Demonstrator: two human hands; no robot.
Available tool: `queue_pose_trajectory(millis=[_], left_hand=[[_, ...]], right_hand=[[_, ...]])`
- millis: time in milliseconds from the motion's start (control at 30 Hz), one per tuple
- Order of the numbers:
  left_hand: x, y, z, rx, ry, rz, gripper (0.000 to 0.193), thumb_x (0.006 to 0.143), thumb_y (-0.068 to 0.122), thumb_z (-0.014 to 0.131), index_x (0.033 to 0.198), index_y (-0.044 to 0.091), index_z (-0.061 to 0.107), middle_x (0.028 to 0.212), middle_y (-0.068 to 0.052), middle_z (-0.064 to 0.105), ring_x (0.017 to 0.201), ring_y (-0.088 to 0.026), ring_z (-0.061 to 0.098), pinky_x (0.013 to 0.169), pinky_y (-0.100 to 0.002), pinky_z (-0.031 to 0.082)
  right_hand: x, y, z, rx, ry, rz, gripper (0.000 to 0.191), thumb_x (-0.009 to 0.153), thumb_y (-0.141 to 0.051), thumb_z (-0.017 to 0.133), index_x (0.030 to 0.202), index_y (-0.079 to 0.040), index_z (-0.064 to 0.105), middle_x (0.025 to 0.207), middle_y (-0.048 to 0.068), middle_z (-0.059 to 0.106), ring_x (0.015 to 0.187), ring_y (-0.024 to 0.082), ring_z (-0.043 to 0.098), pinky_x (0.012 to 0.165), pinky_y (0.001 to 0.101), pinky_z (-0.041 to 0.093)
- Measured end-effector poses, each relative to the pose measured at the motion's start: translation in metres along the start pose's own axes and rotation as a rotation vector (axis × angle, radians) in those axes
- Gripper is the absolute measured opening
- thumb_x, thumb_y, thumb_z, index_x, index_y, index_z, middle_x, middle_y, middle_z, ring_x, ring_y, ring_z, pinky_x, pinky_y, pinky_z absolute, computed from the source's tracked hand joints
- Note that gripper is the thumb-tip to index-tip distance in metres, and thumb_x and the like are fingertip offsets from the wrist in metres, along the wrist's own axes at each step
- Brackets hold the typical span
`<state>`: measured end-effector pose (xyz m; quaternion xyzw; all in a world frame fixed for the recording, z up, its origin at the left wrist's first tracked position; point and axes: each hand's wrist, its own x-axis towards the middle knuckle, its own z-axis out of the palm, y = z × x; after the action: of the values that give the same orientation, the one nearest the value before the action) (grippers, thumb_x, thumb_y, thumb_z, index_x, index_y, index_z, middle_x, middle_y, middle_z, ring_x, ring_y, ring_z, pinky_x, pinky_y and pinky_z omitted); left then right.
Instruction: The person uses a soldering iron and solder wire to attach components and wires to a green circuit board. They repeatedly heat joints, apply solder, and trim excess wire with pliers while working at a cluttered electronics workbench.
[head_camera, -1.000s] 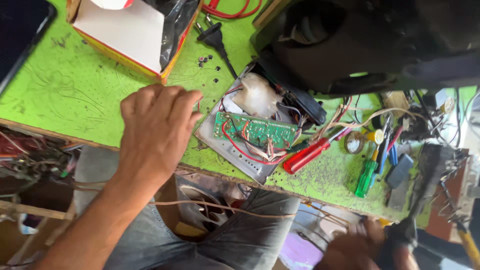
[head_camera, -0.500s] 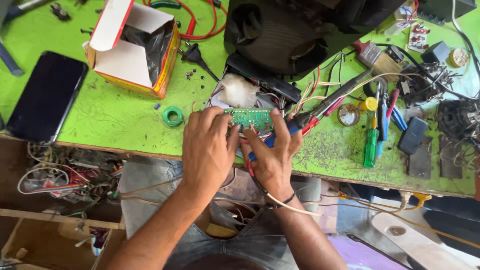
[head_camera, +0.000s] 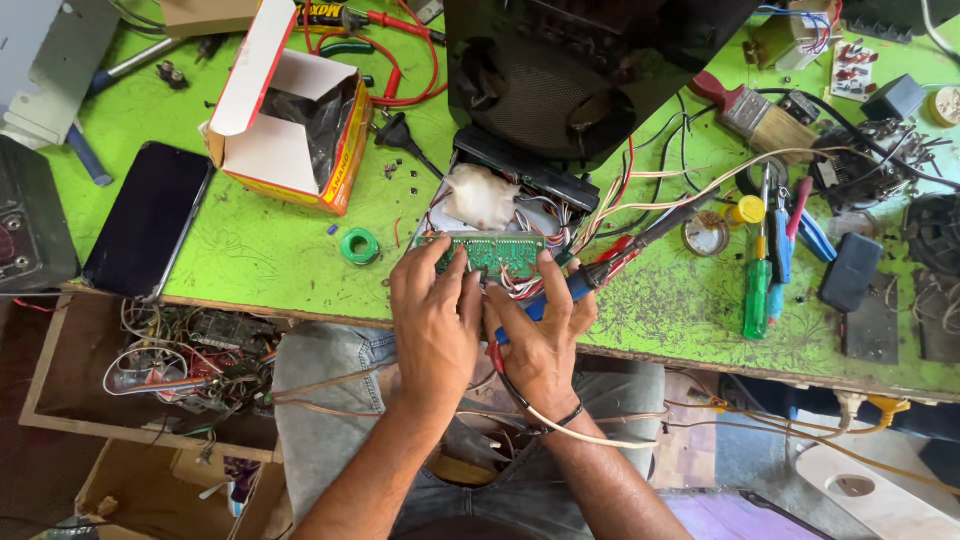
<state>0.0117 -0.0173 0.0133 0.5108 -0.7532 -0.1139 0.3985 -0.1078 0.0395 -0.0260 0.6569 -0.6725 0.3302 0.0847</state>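
Observation:
My left hand (head_camera: 432, 318) and my right hand (head_camera: 541, 335) meet at the front edge of the green workbench (head_camera: 250, 255). Both grip a small green circuit board (head_camera: 494, 253) with red and white wires trailing from it. My right hand also holds a soldering iron (head_camera: 620, 250) with a blue and black handle, its tip pointing up and right. Just behind the board lies a white cloth-like lump (head_camera: 481, 195) on a metal chassis. A large black speaker housing (head_camera: 570, 80) stands behind that.
An open cardboard box (head_camera: 290, 110) and a dark phone (head_camera: 148, 220) lie at left, with a green tape roll (head_camera: 358, 246) nearby. A green screwdriver (head_camera: 757, 285), pliers, a brush (head_camera: 755, 112) and loose parts crowd the right. A wooden shelf of tangled wires (head_camera: 180, 355) sits below.
A second ago only my left hand was over the board. My right hand has come up with the soldering iron, and both hands now hold the board. The view has shifted.

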Motion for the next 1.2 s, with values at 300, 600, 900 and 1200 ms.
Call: queue_pose_trajectory(millis=[300,600,900,1200], left_hand=[[0.018,0.005,-0.012,0.021,-0.099,-0.031,0.026,0.085,0.005,0.074,0.109,-0.002,0.066,0.12,-0.016,0.059,0.112,-0.037,0.055,0.098,-0.048,0.047],[0.032,-0.007,-0.015,-0.093,-0.117,-0.065,0.02,0.081,0.004,0.076,0.095,0.004,0.062,0.106,-0.013,0.06,0.104,-0.036,0.059,0.091,-0.047,0.047],[0.075,-0.04,-0.036,0.158,-0.399,0.472,0.026,0.087,0.007,0.066,0.112,0.008,0.072,0.088,-0.009,0.066,0.08,-0.027,0.07,0.063,-0.041,0.057],[0.108,-0.042,-0.041,0.215,-0.596,0.671,0.005,0.086,0.014,0.062,0.083,0.014,0.066,0.084,-0.006,0.065,0.083,-0.027,0.071,0.065,-0.044,0.056]], right_hand=[[-0.003,0.002,0.003,0.031,0.011,0.019,0.033,0.078,-0.015,0.087,0.11,-0.021,0.08,0.155,0.018,0.04,0.146,0.041,0.032,0.12,0.0508,0.028],[-0.003,0.003,0.006,0.034,0.027,0.023,0.032,0.078,-0.016,0.09,0.109,-0.022,0.08,0.156,0.018,0.039,0.146,0.042,0.033,0.118,0.0519,0.028],[0.001,0.002,0.006,0.026,0.054,0.006,0.035,0.078,-0.016,0.091,0.109,-0.022,0.079,0.154,0.017,0.04,0.146,0.042,0.035,0.118,0.052,0.029],[0.004,-0.002,0.002,0.048,0.045,0.026,0.036,0.078,-0.014,0.091,0.11,-0.023,0.079,0.154,0.015,0.04,0.143,0.043,0.035,0.119,0.0507,0.032]])
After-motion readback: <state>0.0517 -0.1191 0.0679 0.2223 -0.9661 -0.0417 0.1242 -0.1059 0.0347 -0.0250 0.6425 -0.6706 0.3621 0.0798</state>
